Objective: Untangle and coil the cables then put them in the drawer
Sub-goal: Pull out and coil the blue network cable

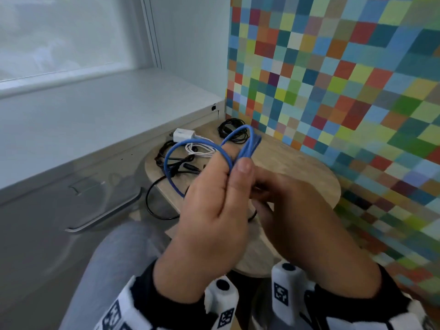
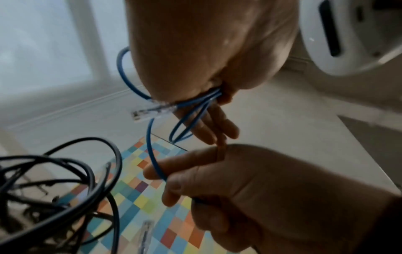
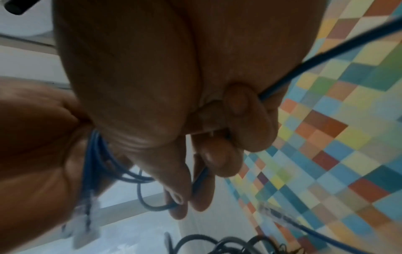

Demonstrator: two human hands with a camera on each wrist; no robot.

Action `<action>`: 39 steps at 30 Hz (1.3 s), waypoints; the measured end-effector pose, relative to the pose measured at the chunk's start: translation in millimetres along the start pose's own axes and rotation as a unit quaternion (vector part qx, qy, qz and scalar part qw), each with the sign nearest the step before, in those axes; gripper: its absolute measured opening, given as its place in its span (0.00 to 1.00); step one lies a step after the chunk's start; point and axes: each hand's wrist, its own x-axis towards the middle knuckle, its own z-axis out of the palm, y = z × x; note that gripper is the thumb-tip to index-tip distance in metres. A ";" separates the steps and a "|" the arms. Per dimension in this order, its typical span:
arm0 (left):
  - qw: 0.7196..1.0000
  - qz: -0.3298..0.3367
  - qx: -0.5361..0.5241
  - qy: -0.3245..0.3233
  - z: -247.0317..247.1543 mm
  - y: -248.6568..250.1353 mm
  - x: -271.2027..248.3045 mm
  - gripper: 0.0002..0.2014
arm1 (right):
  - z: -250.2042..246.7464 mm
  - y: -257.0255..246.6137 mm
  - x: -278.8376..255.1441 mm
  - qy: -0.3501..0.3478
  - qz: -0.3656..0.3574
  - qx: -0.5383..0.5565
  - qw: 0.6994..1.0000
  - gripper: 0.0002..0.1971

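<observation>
Holding above the round pale wooden surface [image 1: 297, 163], we see both hands curled on the thin blue network cable [image 1: 247, 144]: left hand [image 1: 214, 210] pinches its loops, long axis pointing away; right hand [image 1: 297, 210] grips one strand.

Dark sleeves [image 1: 152, 272] end under white wrist-mounted camera housings [image 1: 284, 287] bearing black square markers; grey trousers [image 1: 119, 253] cover the leg.
</observation>
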 end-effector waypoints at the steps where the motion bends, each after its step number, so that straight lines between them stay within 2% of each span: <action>1: 0.998 0.033 0.057 -0.011 0.1 -2.2 -2.5 0.16 | 0.6 -2.6 0.0 0.004 -0.020 -0.006 1.000 0.09; 3: 0.986 0.061 0.156 -0.026 -1.0 -3.9 -4.1 0.16 | -1.2 -4.2 1.1 0.009 -0.055 -0.028 0.998 0.08; 6: 0.968 0.053 0.234 -0.069 -0.3 -7.3 -3.7 0.15 | -10.7 -10.8 -1.7 0.042 -0.093 -0.043 0.994 0.12; 8: 0.957 0.045 0.274 -0.081 -0.7 -8.4 -3.0 0.20 | -16.8 -13.7 -4.6 0.070 -0.088 -0.001 0.994 0.09; 10: 0.944 0.044 0.318 -0.081 -1.5 -8.9 -1.9 0.24 | -17.1 -9.4 -8.1 0.100 -0.091 0.044 0.990 0.11; 13: 0.922 0.050 0.376 -0.075 -4.6 -9.3 1.0 0.21 | -18.1 -4.4 -9.5 0.095 -0.076 0.090 0.988 0.07; 15: 0.914 0.024 0.394 -0.093 -7.9 -11.7 3.9 0.17 | -20.8 -1.5 -10.1 0.093 -0.065 0.121 0.986 0.01; 18: 0.920 -0.007 0.376 -0.113 -13.2 -10.1 5.7 0.13 | -22.5 4.2 -10.8 0.102 -0.055 0.142 0.983 0.07; 20: 0.927 -0.021 0.357 -0.115 -15.0 -6.1 7.2 0.15 | -26.9 8.1 -12.2 0.106 -0.054 0.140 0.983 0.11; 22: 0.938 -0.060 0.319 -0.121 -18.8 -0.3 9.9 0.21 | -35.2 10.9 -14.7 0.111 -0.062 0.157 0.979 0.12; 25: 0.960 -0.133 0.207 -0.136 -34.1 6.1 15.6 0.25 | -47.9 16.4 -17.9 0.137 -0.072 0.202 0.967 0.02; 28: 0.965 -0.188 0.015 -0.184 -50.4 7.0 16.2 0.19 | -49.3 25.5 -18.1 0.181 -0.074 0.229 0.954 0.01; 30: 0.946 -0.216 -0.134 -0.202 -55.1 3.6 15.7 0.13 | -44.7 29.8 -17.3 0.183 -0.080 0.235 0.951 0.08; 32: 0.911 -0.236 -0.261 -0.215 -55.6 -1.0 14.8 0.16 | -39.4 27.9 -17.2 0.150 -0.087 0.242 0.955 0.25; 35: 0.860 -0.251 -0.367 -0.249 -55.5 -0.9 12.7 0.16 | -31.6 21.4 -18.7 0.064 -0.098 0.288 0.951 0.51; 37: 0.830 -0.250 -0.409 -0.284 -55.0 1.5 11.2 0.14 | -30.2 14.3 -20.7 0.004 -0.114 0.305 0.945 0.58; 39: 0.813 -0.243 -0.430 -0.309 -53.0 1.7 9.5 0.13 | -28.9 11.6 -21.0 -0.042 -0.143 0.316 0.937 0.55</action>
